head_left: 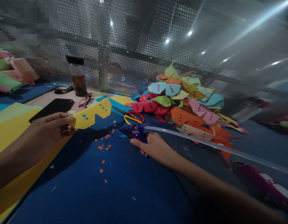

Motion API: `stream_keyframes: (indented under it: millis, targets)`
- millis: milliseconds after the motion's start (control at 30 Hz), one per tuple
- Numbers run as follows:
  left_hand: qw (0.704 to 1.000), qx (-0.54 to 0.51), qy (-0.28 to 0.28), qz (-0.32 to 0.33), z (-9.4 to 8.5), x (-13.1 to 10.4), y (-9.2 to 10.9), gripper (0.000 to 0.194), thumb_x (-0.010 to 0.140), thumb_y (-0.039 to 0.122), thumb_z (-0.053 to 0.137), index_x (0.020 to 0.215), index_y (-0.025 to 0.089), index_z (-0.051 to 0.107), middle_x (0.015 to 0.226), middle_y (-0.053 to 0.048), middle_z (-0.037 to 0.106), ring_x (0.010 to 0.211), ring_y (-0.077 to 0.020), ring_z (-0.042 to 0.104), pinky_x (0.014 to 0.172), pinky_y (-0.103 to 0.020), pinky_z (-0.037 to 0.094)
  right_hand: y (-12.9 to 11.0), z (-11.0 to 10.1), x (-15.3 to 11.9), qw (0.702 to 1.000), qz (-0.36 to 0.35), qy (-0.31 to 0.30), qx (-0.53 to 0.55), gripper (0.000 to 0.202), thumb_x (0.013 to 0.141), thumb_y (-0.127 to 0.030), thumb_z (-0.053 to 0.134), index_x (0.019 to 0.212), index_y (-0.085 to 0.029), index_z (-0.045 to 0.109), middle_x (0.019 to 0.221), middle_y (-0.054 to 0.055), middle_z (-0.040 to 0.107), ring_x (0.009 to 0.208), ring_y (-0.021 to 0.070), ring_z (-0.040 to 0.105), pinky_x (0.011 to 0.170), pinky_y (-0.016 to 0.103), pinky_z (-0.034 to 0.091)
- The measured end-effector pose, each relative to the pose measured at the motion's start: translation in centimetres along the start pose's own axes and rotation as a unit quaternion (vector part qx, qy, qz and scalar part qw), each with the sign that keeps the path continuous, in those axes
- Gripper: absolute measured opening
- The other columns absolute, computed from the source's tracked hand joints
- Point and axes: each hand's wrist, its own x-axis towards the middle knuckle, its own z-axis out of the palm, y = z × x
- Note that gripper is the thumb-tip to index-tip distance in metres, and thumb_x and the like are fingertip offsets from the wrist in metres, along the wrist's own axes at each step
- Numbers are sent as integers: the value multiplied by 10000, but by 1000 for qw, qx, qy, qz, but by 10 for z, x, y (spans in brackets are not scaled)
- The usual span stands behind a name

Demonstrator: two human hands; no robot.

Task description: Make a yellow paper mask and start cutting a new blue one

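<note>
My left hand [54, 126] pinches the left end of a yellow paper cutout [87, 115], notched at its lower edge and bearing small blue squares. In my right hand [155, 147] is a blue hot glue gun [136, 132], its nozzle pointing left and a long clear glue stick [195, 137] sticking out of its back. Loose orange paper squares [101, 171] lie scattered on the blue tabletop [115, 202], with a few blue ones near the nozzle. Just behind the glue gun rest scissors [134, 117] with red and yellow handles.
A heap of colourful paper cutouts [181, 102] lies at the back right. Yellow sheets [8, 133], a black phone [52, 109], eyeglasses [86, 100] and a lidded jar [78, 77] are on the left. A purple object [262, 182] sits at right. Perforated metal panels [134, 37] stand behind.
</note>
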Motion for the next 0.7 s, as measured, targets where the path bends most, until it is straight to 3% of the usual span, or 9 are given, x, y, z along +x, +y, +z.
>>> stream_keyframes:
  millis: [133, 400, 600, 700]
  targets:
    - [1000, 9, 12, 2, 4, -2, 2, 268, 556, 310, 852, 722, 177, 688, 806, 3, 613, 745, -142, 576, 638, -224, 504, 1, 1, 1, 1000, 14, -6, -1, 479, 930, -527, 529, 589, -192, 554, 522, 22, 627, 467, 129, 578, 508, 251, 417]
    - [1000, 4, -17, 17, 0, -3, 1, 201, 653, 305, 816, 743, 175, 691, 801, -7, 624, 730, -148, 595, 652, -236, 513, -1, -1, -7, 999, -3, 14, 42, 452, 921, -536, 530, 629, -193, 552, 513, -1, 603, 468, 121, 582, 514, 239, 434]
    - [997, 0, -77, 29, -2, -2, -6, 172, 730, 290, 806, 772, 182, 679, 726, 17, 630, 669, -114, 584, 644, -215, 494, -15, -2, -30, 994, -22, 38, 103, 337, 885, -517, 584, 825, -185, 605, 544, -31, 580, 462, 114, 548, 476, 229, 421]
    - [994, 24, -107, 30, -1, -4, -10, 179, 765, 327, 792, 813, 186, 694, 745, 9, 654, 668, -106, 583, 650, -199, 491, -20, 3, -42, 990, -34, 43, 128, 352, 876, -535, 595, 921, -187, 624, 649, -5, 636, 500, 125, 574, 484, 240, 442]
